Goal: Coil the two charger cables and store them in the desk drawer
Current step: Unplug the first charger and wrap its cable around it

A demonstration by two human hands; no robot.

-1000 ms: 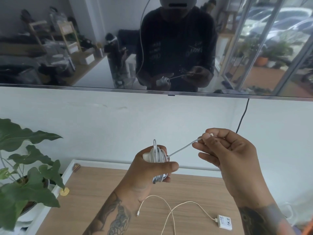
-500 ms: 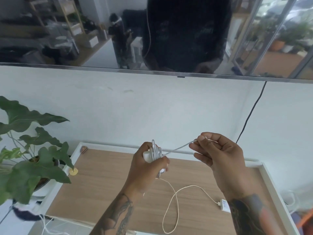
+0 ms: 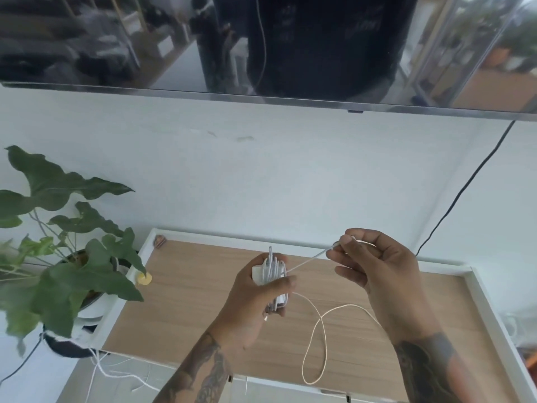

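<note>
My left hand grips a white charger block with its white cable wound around it, held above the wooden desk top. A straight stretch of that cable runs up and right to my right hand, which pinches the cable's free end between thumb and fingertips. A second, cream-white cable lies loose on the desk in a loop below my hands; its far end runs behind my right forearm and is hidden.
A leafy potted plant stands at the desk's left edge. A raised white rim frames the desk. A dark reflective screen hangs on the wall above, with a black cord dropping at right. White cords trail below the front edge.
The camera has tilted down, showing more of the desk and its front edge. Both hands keep their hold on the wound charger and its cable end. The second charger's block has slipped behind my right forearm.
</note>
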